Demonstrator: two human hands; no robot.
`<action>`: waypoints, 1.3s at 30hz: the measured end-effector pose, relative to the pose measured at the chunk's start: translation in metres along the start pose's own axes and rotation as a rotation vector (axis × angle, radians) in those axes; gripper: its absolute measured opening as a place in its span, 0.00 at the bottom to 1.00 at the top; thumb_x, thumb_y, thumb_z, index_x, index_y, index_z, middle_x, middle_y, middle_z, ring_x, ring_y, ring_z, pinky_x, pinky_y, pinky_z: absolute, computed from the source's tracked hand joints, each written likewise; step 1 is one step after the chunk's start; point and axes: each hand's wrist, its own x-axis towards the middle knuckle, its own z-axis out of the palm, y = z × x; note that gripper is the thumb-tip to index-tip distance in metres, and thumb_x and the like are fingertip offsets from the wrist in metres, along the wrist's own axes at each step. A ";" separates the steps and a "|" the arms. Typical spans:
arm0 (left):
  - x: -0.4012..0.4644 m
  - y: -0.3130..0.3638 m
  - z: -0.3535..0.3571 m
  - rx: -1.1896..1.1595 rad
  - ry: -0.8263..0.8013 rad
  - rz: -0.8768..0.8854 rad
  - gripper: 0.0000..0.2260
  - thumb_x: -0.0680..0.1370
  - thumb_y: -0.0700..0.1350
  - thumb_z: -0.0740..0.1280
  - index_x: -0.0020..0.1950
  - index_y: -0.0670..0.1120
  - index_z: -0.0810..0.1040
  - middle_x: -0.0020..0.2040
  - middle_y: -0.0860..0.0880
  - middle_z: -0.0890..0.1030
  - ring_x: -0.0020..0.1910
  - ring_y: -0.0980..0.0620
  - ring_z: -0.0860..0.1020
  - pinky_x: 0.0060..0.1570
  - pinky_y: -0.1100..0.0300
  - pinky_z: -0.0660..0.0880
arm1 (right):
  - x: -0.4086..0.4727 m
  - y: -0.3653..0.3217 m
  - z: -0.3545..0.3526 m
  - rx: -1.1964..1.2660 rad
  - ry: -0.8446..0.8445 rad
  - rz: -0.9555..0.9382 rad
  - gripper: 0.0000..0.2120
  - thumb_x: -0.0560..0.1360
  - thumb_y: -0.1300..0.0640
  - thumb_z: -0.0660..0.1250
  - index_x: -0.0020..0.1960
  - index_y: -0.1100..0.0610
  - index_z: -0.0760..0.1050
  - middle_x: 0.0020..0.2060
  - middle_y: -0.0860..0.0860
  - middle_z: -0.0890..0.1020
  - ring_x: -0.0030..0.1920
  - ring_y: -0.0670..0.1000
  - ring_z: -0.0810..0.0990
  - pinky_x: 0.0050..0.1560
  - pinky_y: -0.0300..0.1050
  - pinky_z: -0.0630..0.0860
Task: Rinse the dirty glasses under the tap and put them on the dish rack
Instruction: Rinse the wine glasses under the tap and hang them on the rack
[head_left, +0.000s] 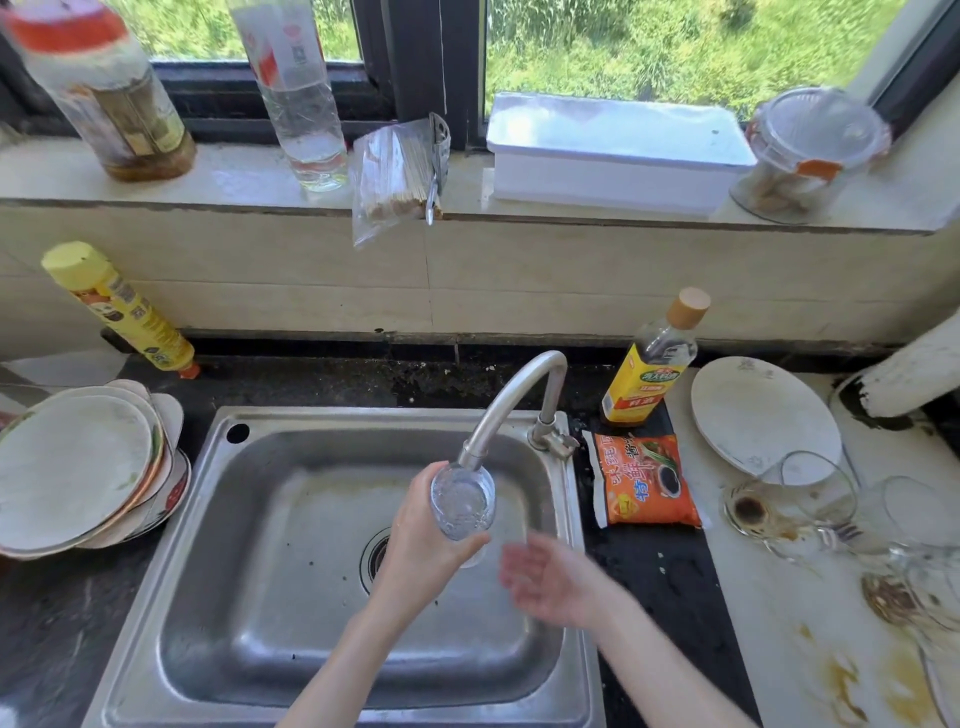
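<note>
Head view shows you mid-rinse: your right hand (550, 579), blurred, fingers loose and empty, sits at four o'clock of the clear round glass (462, 506) your left hand (423, 540) grips under the curved steel tap (511, 400). Next, probably tip it out; stained glasses (800, 499) wait at three o'clock.
</note>
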 end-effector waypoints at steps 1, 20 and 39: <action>-0.002 0.002 0.002 -0.007 0.010 0.008 0.30 0.63 0.40 0.77 0.59 0.58 0.68 0.56 0.57 0.74 0.54 0.64 0.72 0.49 0.74 0.67 | 0.001 0.014 0.004 -0.033 -0.023 0.073 0.17 0.79 0.51 0.60 0.51 0.66 0.76 0.44 0.58 0.79 0.42 0.55 0.78 0.37 0.45 0.73; -0.026 -0.018 0.000 0.380 -0.080 -0.039 0.32 0.68 0.53 0.74 0.66 0.47 0.63 0.61 0.53 0.66 0.63 0.53 0.67 0.60 0.58 0.68 | -0.015 -0.003 0.028 -0.020 0.091 -0.453 0.06 0.75 0.56 0.67 0.49 0.57 0.79 0.43 0.51 0.84 0.46 0.49 0.80 0.40 0.40 0.67; -0.061 -0.018 -0.003 0.246 -0.193 0.082 0.33 0.72 0.54 0.70 0.72 0.48 0.59 0.69 0.54 0.66 0.67 0.59 0.64 0.67 0.62 0.61 | -0.065 0.024 0.041 -0.347 0.145 -0.894 0.04 0.74 0.59 0.69 0.47 0.57 0.82 0.43 0.52 0.84 0.42 0.42 0.81 0.41 0.28 0.74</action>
